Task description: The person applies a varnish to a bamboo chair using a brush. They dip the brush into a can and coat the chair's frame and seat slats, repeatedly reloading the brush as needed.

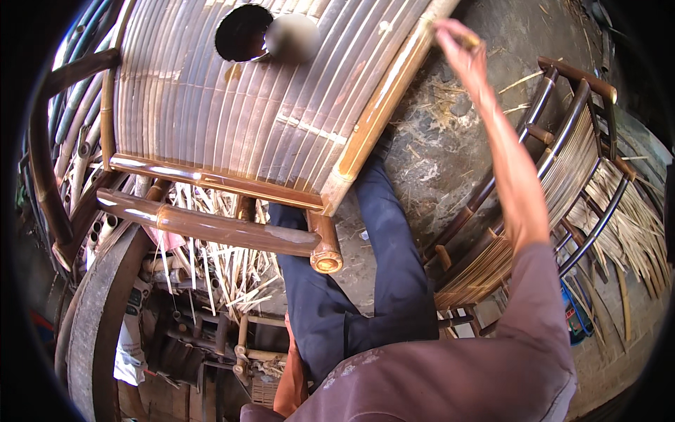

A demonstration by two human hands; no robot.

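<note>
A bamboo bench or chair with a slatted panel (232,119) fills the upper left, framed by glossy brown poles. My right arm reaches far forward along its right-hand rail (387,105). At that rail's far end, my right hand (462,48) is closed with the fingertips at the pole. Something small and yellowish shows at the fingers; its kind is unclear. My left forearm (290,380) hangs beside my left thigh, and the fingers are hidden. Below the panel, a thick bamboo crossbar (211,226) ends in a round cut joint (327,261) near my knees.
Another bamboo chair (541,183) lies at the right, by loose split strips (619,232). Beneath the bench is a heap of pale strips (211,260). A concrete ledge (102,316) rises at the left. A black round patch (235,35) and a blurred spot hide part of the slats.
</note>
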